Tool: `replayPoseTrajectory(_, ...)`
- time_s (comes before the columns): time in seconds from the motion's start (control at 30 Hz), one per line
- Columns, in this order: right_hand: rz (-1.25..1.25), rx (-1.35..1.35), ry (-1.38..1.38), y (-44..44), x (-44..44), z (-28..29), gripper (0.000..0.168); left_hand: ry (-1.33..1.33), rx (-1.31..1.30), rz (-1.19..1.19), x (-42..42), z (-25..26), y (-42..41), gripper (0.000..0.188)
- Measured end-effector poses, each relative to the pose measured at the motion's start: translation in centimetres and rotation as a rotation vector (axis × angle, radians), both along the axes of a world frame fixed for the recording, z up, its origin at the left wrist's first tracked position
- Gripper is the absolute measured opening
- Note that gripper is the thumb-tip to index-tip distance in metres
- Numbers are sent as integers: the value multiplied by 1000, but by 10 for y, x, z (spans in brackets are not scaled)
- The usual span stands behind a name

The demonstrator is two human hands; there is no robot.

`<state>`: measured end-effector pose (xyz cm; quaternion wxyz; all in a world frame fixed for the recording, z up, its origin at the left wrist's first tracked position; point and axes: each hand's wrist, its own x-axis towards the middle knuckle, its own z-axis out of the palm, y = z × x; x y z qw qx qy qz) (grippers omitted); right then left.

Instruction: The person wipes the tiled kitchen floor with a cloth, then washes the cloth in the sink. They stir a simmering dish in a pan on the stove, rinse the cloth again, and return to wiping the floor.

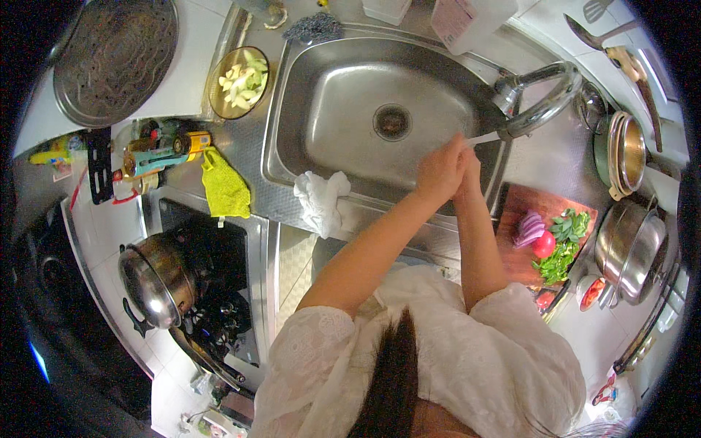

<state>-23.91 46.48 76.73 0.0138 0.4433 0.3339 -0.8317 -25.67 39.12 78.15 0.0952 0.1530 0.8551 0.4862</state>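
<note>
Both hands meet over the right front part of a stainless steel sink [339, 93]. My left hand [440, 171] lies against my right hand [469, 172], and their fingers overlap so that I cannot make out each one. From the chrome faucet [539, 117] at the right, a stream of water [482, 140] runs onto them. No object shows in either hand, though the space between the palms is hidden. Under the hands, at the basin's middle, sits a round drain strainer [392, 122]. A crumpled white cloth [320, 201] drapes over the front rim, left of my forearms.
At right, a wooden cutting board [509, 254] bears purple onion [529, 230], a tomato [544, 244] and chopped greens [556, 263]. A bowl of cut vegetables [241, 82] stands left of the sink, near a yellow-green cloth [225, 183]. A lidded pot [159, 279] sits on the stove.
</note>
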Motion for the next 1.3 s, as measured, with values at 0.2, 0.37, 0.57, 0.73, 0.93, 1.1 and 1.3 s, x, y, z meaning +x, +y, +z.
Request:
replayPoseTrajectory(0.2, 90, 104, -57, 1, -1, -11, 31, -105, -10, 216, -31, -11, -19, 21)
replayPoseTrajectory(0.37, 113, -69, 52, 9, 13, -41, 42, 39, -180, -42, -12, 13, -6, 23)
replayPoseTrajectory(0.57, -101, -402, 284, 13, 6, -13, 50, 250, -472, -323, 22, 29, -5, 40)
replayPoseTrajectory(0.73, -170, -601, 351, 14, -6, 8, 56, 341, -405, -395, 45, 26, -16, 35)
replayPoseTrajectory(0.93, -9, -513, 487, 21, -1, -3, 61, -94, -284, -301, 23, 51, -27, 29)
replayPoseTrajectory(1.1, 51, -480, 539, 21, 8, 10, 60, 247, -185, 44, -10, 32, -29, 25)
replayPoseTrajectory(1.3, 185, -403, 493, 29, 13, 12, 65, -51, 53, 91, -34, -6, -35, 19)
